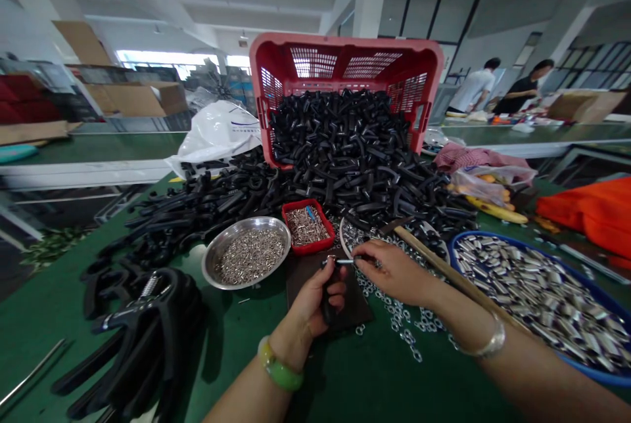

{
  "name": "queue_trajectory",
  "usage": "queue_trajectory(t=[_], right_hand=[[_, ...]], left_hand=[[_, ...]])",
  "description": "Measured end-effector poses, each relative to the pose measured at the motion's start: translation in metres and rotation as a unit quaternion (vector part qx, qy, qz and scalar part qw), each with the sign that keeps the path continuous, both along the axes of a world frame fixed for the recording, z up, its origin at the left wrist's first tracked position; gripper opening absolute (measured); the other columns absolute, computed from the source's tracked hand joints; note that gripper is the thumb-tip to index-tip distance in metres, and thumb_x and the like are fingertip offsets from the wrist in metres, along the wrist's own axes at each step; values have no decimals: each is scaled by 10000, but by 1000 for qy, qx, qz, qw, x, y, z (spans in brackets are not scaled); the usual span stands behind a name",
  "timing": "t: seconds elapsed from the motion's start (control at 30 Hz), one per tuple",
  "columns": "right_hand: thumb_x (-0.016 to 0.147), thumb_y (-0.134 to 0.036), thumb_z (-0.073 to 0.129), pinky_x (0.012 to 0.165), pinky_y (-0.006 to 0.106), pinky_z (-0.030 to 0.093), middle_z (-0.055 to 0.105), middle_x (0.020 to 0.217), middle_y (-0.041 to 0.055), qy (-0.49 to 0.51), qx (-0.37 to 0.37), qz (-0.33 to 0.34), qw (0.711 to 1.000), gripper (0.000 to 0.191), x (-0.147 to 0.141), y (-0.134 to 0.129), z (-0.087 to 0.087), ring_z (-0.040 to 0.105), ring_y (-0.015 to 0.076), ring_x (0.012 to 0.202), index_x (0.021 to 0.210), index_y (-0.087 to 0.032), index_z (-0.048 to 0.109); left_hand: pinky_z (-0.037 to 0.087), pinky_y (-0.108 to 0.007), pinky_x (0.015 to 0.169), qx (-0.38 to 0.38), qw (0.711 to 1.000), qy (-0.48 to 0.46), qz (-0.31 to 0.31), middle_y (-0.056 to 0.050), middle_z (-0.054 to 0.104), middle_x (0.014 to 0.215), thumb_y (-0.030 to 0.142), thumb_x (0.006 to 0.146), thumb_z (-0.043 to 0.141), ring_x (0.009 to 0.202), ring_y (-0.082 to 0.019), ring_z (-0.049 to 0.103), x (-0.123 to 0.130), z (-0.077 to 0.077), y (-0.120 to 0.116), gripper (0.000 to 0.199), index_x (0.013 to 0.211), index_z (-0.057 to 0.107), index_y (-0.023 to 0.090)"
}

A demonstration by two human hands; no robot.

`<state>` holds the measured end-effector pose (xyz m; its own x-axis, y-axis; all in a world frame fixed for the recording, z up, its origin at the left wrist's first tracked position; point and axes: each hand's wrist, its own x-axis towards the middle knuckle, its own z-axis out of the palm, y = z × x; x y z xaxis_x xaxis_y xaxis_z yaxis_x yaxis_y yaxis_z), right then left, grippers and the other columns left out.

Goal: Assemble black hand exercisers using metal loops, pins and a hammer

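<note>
My left hand [318, 298] is closed around a black plastic part [329, 305], held upright over a dark plate [302, 278] on the green table. A thin silver pin [345, 261] lies level at the top of that part; its right end is pinched between the thumb and fingers of my right hand [389, 268]. Just behind my hands sit a red tray of small rivets [329, 242] and a steel bowl of small metal pieces [210, 272]. Metal rings [394, 311] are spread under and beside my right hand.
A red crate [434, 55] tipped toward me spills black parts [345, 140]. Assembled black clamps [167, 324] lie at left. A blue basin [456, 237] of metal sleeves and a wooden-handled hammer [434, 262] are at right. Two people stand far back right.
</note>
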<state>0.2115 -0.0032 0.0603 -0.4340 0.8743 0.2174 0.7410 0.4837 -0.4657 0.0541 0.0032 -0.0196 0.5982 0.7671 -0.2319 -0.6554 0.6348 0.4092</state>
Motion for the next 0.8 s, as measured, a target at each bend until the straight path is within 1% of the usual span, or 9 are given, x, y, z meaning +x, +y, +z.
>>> queue_trajectory(t=[0.1, 0.17, 0.23, 0.3, 0.37, 0.47, 0.6, 0.7, 0.8], right_hand=[[810, -213, 442, 694, 317, 449, 598, 839, 80, -44, 70, 14, 996, 221, -10, -4, 5, 553, 167, 770, 956, -147, 593], [809, -182, 437, 739, 351, 456, 598, 896, 101, -54, 151, 24, 987, 237, -15, -9, 1, 547, 191, 849, 998, -137, 573], [809, -131, 422, 774, 362, 462, 583, 962, 124, -37, 253, 37, 966, 278, -19, -16, -10, 532, 200, 918, 1059, -120, 543], [802, -89, 418, 809, 360, 461, 559, 1022, 143, -11, 339, 60, 939, 338, -20, -20, -25, 507, 205, 988, 1129, -109, 500], [797, -72, 426, 833, 360, 459, 538, 1066, 148, -2, 379, 82, 922, 392, -21, -22, -38, 477, 213, 1047, 1185, -114, 456], [802, -58, 408, 833, 349, 468, 546, 1068, 131, 3, 384, 85, 920, 442, -21, -20, -47, 483, 198, 1040, 1238, -133, 396], [806, -88, 425, 806, 338, 472, 584, 1007, 120, 1, 389, 83, 918, 386, -25, -19, -38, 521, 185, 968, 1191, -118, 430], [826, -173, 438, 753, 325, 473, 602, 969, 127, -36, 372, 37, 927, 317, -31, -24, -28, 544, 193, 914, 1133, -106, 472], [842, -286, 409, 632, 303, 458, 611, 821, 105, -74, 312, -29, 947, 253, -35, -30, -23, 563, 192, 764, 982, -123, 542]], left_hand=[[225, -93, 354, 95, 993, 57, 38, 29, 474, 682, 314, 710, 635, 431, 4, 316, 0, 2, -1, 258, 813, 472, 143], [242, -111, 373, 149, 983, 77, 79, 40, 454, 640, 321, 706, 635, 439, -11, 329, -1, 3, -2, 256, 792, 461, 155], [255, -128, 386, 173, 978, 72, 96, 47, 431, 606, 370, 716, 613, 439, -22, 335, -1, 4, -3, 269, 791, 459, 163], [263, -136, 397, 173, 979, 59, 95, 49, 415, 591, 404, 724, 593, 440, -27, 338, -3, 4, -4, 284, 813, 473, 163], [264, -136, 406, 157, 982, 40, 97, 51, 401, 586, 417, 725, 586, 438, -23, 326, -5, 2, -4, 296, 834, 492, 159], [254, -133, 408, 145, 983, 20, 111, 47, 405, 597, 433, 718, 586, 435, -16, 303, -9, 2, -3, 310, 845, 515, 160], [239, -140, 393, 196, 974, 47, 102, 51, 386, 541, 444, 688, 612, 426, -30, 304, -15, 8, -4, 328, 832, 538, 158], [242, -141, 399, 231, 965, 65, 103, 64, 360, 509, 433, 655, 648, 422, -26, 291, -16, 12, -4, 335, 804, 539, 154], [257, -145, 407, 241, 957, 106, 121, 66, 378, 515, 438, 644, 658, 420, -22, 291, -15, 12, -4, 350, 798, 532, 151]])
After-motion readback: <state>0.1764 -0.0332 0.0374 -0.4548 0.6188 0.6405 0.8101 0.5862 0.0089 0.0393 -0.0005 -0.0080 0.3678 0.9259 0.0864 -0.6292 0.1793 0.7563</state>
